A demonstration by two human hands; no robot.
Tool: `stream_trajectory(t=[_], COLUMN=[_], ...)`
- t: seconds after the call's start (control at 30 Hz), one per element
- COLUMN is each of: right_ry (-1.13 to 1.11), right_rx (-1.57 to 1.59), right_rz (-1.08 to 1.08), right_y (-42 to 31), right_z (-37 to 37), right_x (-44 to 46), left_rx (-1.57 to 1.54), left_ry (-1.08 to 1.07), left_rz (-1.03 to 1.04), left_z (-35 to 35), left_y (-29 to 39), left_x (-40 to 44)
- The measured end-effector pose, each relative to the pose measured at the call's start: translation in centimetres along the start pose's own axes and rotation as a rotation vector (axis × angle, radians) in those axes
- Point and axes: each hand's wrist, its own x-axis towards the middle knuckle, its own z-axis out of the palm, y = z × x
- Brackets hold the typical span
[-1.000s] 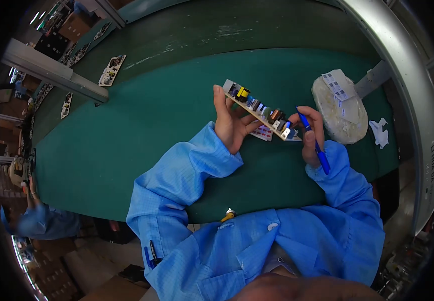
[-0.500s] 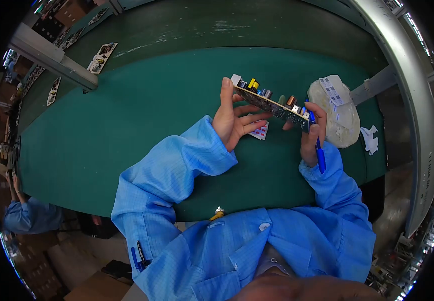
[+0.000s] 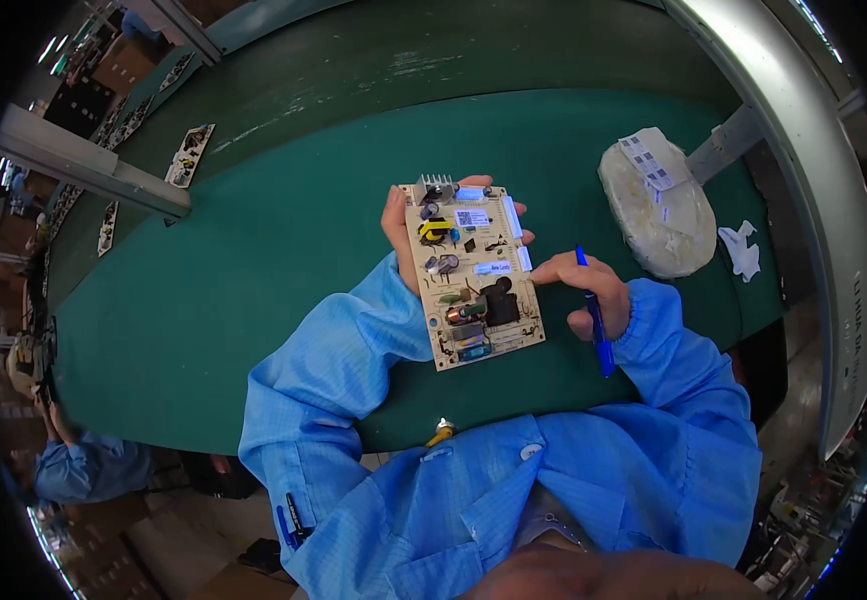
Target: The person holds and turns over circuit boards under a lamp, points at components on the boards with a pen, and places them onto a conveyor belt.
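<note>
A cream circuit board (image 3: 475, 272), its component side facing up, lies in my left hand (image 3: 399, 232). The thumb is on the board's left edge, and fingertips show past its top and right edges. My right hand (image 3: 593, 288) is at the board's right side, index finger stretched to its edge near the white connectors. A blue pen (image 3: 595, 318) is held in that hand, pointing up and away from me. The board carries a silver heat sink, a yellow-and-black transformer, a copper coil and white labels.
On the green mat (image 3: 253, 260), a wrapped round bundle (image 3: 658, 215) with printed labels and a crumpled white scrap (image 3: 740, 250) lie right. More boards (image 3: 190, 156) lie at the far left. Metal posts (image 3: 93, 165) flank the table. A co-worker (image 3: 88, 465) is at the lower left.
The board has turned from a tilted, edge-on pose to face up, its long side now running toward me. My right hand has shifted down from its end to its side. The red-marked card is no longer visible.
</note>
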Motion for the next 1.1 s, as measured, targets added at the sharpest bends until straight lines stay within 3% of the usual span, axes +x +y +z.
stream_trajectory(t=[0.27,1.1], right_ry=[-0.006,-0.011], right_rx=[-0.003,-0.023], right_rz=[-0.049,-0.126], right_y=[0.4,-0.1], right_z=[-0.9,-2.4], right_x=[-0.7,-0.9], left_rx=[0.118,0.201], left_ry=[-0.221,-0.278], left_rz=[-0.004,-0.012], left_z=[0.0,1.6], left_y=[0.1,-1.3], left_x=[0.3,0.8])
